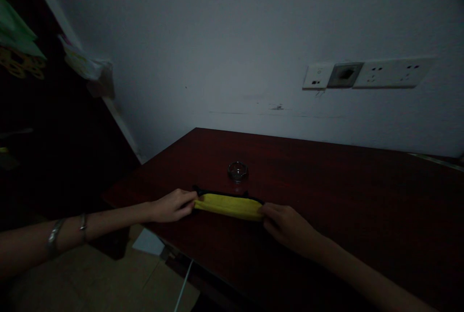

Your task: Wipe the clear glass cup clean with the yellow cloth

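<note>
Pouch (228, 206): already gripped at both ends; what remains isn't shown.
Left hand (176, 205): pinching its left end.
Right hand (286, 225): pinching its right.
Dish (238, 172): just beyond, untouched.

Left forearm (116, 218) and right forearm (344, 256) aslant, left grip (176, 205) and right grip (286, 225) apart, both in a pinch.

No lettering or numbers can be read
</note>
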Demonstrator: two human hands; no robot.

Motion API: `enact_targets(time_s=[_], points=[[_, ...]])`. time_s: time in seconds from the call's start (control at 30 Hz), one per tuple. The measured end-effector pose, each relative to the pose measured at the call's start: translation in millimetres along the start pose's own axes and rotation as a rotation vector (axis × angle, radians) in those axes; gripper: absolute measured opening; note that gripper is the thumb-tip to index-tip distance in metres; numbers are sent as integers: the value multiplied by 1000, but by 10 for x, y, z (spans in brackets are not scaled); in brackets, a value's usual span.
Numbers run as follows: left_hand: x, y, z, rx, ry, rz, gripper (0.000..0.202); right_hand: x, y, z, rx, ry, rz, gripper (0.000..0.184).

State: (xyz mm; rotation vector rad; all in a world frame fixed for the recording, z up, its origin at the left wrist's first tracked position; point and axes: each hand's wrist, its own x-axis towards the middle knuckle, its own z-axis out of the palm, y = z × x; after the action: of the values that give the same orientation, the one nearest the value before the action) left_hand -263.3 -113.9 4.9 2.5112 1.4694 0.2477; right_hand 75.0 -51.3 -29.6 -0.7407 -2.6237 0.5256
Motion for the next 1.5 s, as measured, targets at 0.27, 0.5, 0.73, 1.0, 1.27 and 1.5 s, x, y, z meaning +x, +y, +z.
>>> enact_targets(time_s=[0.27, 0.5, 0.73, 1.0, 1.27, 1.5], points=[[362, -15, 49, -59, 36, -323, 20, 258, 187, 109, 30, 209, 166, 28], [459, 59, 127, 399, -142, -331, 24, 388, 23, 23, -276, -14, 256, 22], [269, 112, 76, 517, -96, 362, 33, 460, -101, -1, -573, 86, 155, 17], [165, 19, 50, 342, -136, 323, 52, 251, 6, -128, -253, -106, -223, 36], [283, -48, -29, 149, -93, 142, 42, 238, 214, -156, -93, 55, -11, 27], [627, -19, -107, 130, -100, -124, 18, 439, 351, -284, 170, 62, 321, 21]])
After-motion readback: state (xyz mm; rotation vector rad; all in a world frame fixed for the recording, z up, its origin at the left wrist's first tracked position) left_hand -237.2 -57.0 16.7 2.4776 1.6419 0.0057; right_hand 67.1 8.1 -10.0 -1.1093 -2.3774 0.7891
